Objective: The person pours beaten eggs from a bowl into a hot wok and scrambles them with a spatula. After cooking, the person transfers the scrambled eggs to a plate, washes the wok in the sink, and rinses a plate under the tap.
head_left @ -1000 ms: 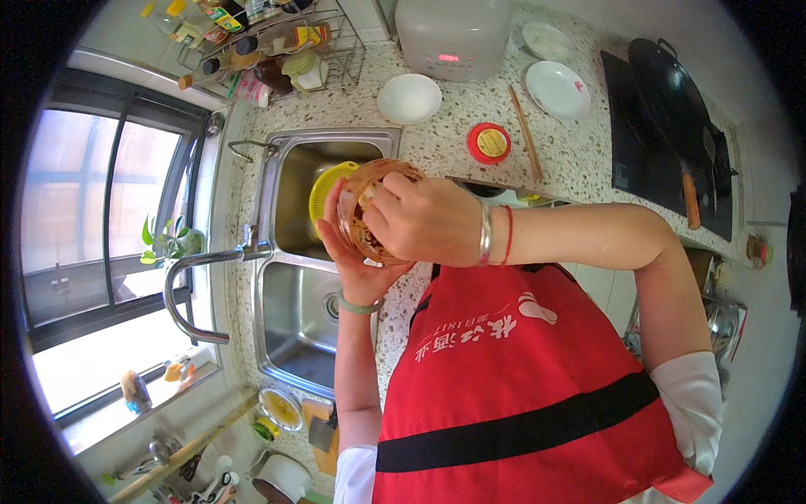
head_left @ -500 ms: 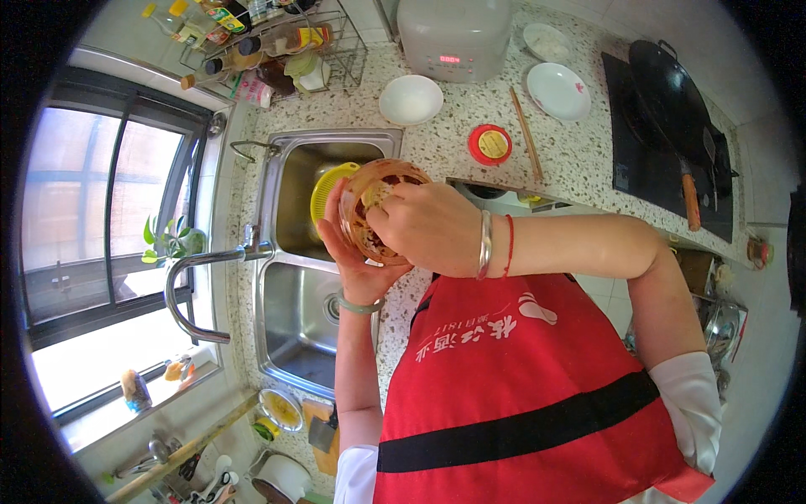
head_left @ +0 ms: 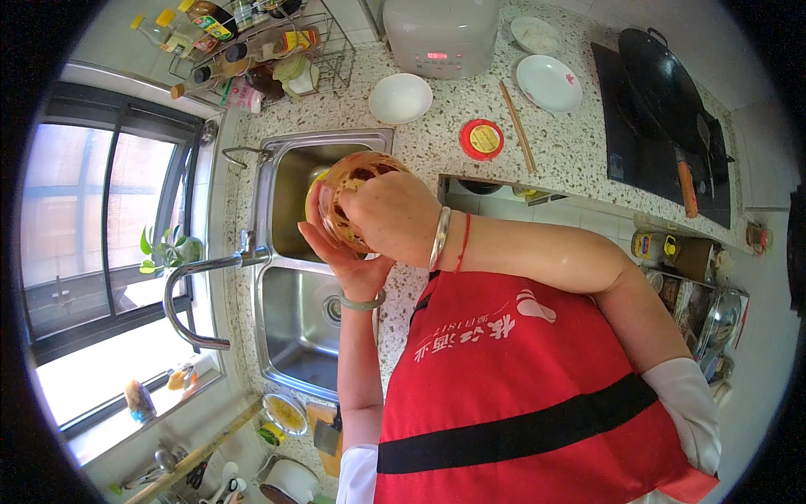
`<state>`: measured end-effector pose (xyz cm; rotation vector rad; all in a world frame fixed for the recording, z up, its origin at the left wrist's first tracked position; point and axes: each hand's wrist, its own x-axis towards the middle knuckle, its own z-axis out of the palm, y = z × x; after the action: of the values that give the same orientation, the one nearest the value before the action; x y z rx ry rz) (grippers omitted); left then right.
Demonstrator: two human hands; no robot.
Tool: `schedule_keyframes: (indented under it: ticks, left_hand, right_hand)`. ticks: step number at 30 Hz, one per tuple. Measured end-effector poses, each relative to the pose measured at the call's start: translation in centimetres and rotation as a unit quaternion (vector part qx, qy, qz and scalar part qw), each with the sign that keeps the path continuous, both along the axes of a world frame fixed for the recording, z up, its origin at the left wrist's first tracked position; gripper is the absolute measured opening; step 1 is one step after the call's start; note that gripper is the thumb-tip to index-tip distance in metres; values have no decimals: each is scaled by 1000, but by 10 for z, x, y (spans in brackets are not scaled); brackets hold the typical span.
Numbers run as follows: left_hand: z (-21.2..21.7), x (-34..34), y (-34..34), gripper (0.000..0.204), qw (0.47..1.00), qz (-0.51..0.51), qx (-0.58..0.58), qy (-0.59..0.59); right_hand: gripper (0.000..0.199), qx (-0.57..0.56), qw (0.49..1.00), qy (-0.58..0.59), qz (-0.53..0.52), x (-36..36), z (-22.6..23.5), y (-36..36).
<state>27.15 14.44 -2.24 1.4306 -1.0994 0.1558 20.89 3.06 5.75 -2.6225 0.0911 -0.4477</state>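
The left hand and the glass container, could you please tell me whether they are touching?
Touching: the head view shows the left hand holding the glass container, with its fingers against the outer wall.

So the left forearm point(head_left: 361, 370) comes pretty much straight up from the lower edge, and the left hand point(head_left: 359, 273) is cupped, fingers spread and curved. The right elbow point(head_left: 620, 277) is bent and kicked way out to the side, with the right forearm point(head_left: 537, 248) cutting across the front of the torso. The right hand point(head_left: 395, 214) is just above the left, back of it showing, knuckles bent, fingertips hidden, can't make out their grip.
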Motion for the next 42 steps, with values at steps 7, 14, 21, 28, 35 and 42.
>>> schedule_keyframes:
  ticks: [7,14,21,28,35,42]
  left_hand:
    - [7,3,8,133,999,-33,2,8]
    - [6,-2,8,139,990,-33,-13,139]
    - [11,-8,0,140,989,-28,-22,144]
    - [18,-7,5,141,983,41,8,178]
    - [20,-8,8,141,968,-17,-40,246]
    - [22,-7,4,141,968,-14,-45,248]
  right_hand:
    - [9,-109,985,49,123,-8,18,-13]
    - [12,-182,982,-56,-8,-23,29,-9]
    - [13,-137,986,-73,-53,-14,25,-8]
    - [10,-72,988,-128,44,-23,35,-6]
    - [11,-199,964,-165,64,-36,53,-14]
    - [12,-162,959,-221,70,-30,46,-12]
